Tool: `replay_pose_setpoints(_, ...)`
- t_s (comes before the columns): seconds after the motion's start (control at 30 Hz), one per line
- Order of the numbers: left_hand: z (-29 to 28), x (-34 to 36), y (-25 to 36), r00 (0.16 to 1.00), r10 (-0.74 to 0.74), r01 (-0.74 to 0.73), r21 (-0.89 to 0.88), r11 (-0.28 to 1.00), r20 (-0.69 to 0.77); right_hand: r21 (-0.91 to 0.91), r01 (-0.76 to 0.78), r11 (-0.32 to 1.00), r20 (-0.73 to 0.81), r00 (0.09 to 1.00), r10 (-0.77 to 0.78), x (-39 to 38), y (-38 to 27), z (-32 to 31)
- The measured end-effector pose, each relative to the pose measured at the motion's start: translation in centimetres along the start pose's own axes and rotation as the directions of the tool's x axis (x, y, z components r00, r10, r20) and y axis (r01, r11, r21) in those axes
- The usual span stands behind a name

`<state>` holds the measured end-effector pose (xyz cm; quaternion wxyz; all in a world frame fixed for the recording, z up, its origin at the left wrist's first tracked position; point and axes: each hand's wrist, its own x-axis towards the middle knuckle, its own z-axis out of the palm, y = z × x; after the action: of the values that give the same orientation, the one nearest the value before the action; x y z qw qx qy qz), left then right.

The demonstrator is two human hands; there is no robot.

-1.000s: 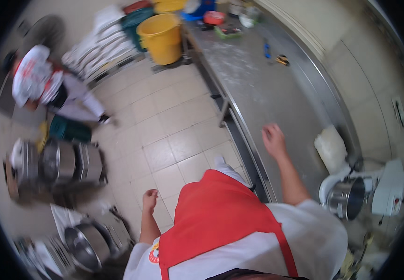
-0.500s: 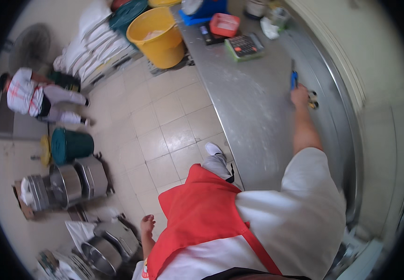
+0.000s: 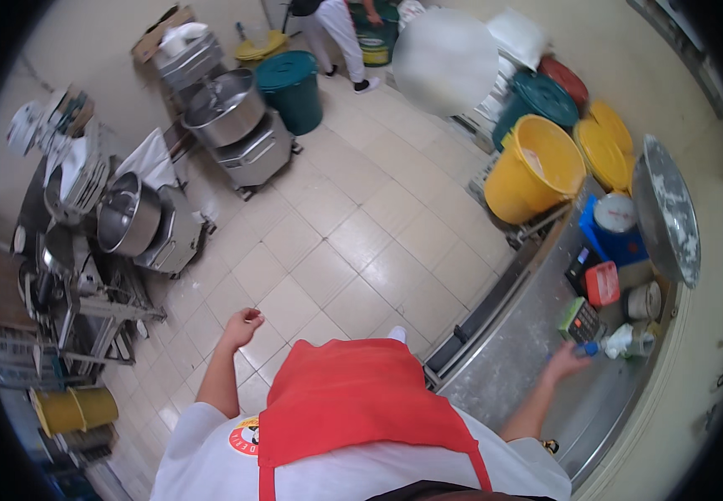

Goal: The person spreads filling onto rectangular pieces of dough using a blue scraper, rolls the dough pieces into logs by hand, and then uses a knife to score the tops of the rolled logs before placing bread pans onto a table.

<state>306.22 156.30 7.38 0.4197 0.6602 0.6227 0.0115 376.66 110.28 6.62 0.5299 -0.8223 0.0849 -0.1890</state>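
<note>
My right hand reaches over the steel worktop, somewhat blurred. It is closed around a slim tool with a blue handle; the kind of tool does not show clearly. Just beyond it stand a green-sided calculator and a crumpled white cloth or paper. Out over the tiled floor hangs my left hand, with loosely curled fingers and nothing visible in it.
A red tub, a blue scale and a large metal bowl occupy the worktop's far end. A yellow bin stands beyond it. Mixers line the left side, near a green bin. Another person stands at the back.
My view has swung left, bringing more floor and mixers in. My right hand has moved up the worktop toward the calculator with the blue-handled tool. My left hand is raised farther out.
</note>
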Motion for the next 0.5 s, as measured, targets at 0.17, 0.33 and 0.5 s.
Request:
replay_pose_setpoints(0.17, 3.2, -4.9, -12.1, 0.992, -0.113, 0.107, -0.109, 0.988, -0.054, 0.264, -0.174, 0.949, 0.835, 0.534, -0.134, -26.3, -20.4, 16.0)
replay_pose_setpoints(0.33, 3.5, -12.5, -24.4, 0.853, -0.336, 0.059, -0.566, 0.822, -0.400, 0.154, -0.451, 0.879, 0.902, -0.299, -0.311, -52.9, -34.3, 15.2)
replay_pose_setpoints(0.5, -3.6, -20.5, -27.1, 0.569, -0.676, -0.224, -0.879, 0.422, -0.469, 0.117, -0.313, 0.942, 0.651, -0.693, -0.311, -72.1, -39.2, 10.2)
